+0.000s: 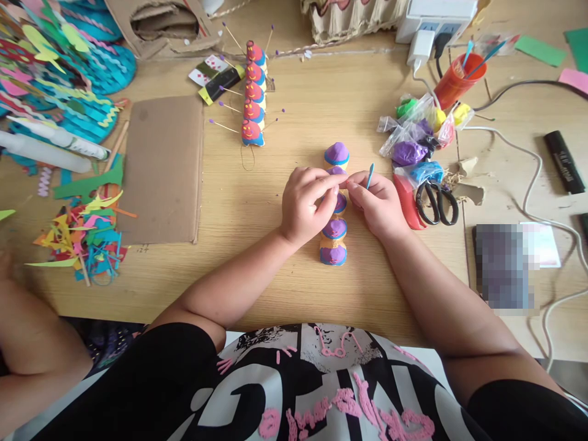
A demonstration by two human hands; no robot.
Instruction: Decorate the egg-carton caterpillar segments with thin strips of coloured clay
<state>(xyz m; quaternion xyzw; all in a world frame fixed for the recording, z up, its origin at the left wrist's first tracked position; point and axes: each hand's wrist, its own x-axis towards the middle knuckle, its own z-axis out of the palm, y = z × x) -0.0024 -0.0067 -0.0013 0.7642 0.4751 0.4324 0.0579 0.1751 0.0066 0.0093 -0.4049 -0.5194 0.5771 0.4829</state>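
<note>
A strip of egg-carton cups (pixel 334 229) lies lengthwise before me, its bumps covered in purple clay with blue rims and yellowish parts between. Over its middle, my left hand (pixel 307 205) has thumb and index finger drawn together; any small thing between them is too small to name. My right hand (pixel 379 202) grips a thin light-blue modelling tool (pixel 370 176), its fingertips meeting those of the left. Both hands partly hide the strip's middle cups. Farther back stands a similar caterpillar (pixel 253 95) in red and blue clay, with purple-tipped sticks at its sides.
Bagged clay (pixel 410 153), black-handled scissors (pixel 436 203) and a red cup (pixel 459 79) of tools are on the right, near cables and a marker (pixel 564 162). On the left are cardboard (pixel 160 168), paper scraps (pixel 87 236) and another person's arm (pixel 37 343).
</note>
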